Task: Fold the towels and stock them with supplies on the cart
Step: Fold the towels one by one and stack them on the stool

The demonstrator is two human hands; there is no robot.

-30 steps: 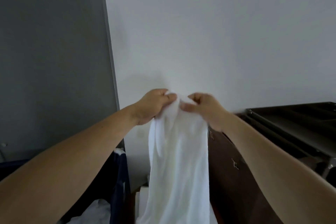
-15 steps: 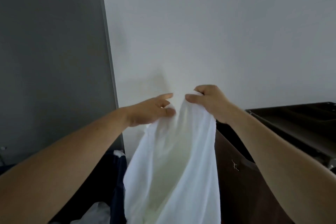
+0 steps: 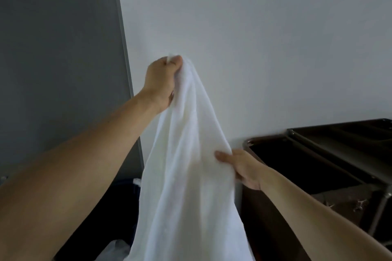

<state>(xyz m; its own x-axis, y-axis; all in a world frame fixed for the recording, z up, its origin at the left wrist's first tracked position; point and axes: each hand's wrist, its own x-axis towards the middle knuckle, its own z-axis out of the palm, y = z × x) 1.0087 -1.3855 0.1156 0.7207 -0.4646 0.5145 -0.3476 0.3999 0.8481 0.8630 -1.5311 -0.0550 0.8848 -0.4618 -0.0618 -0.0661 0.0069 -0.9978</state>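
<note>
Bare forearms (image 3: pixel 84 165) lead to the left grip (image 3: pixel 163 82) and right grip (image 3: pixel 244 168).

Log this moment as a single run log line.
left hand: grips white towel at top, held high | right hand: holds its right edge, lower | towel: hanging, not yet folded | cart: at right

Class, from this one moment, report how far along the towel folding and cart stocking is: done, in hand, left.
Done: nothing visible; nothing folded shows on the cart. In hand: the left hand grips the top of the towel, held high; the right hand pinches an edge lower down, and the towel hangs unfolded. Left: folding it and stocking the cart.
</note>
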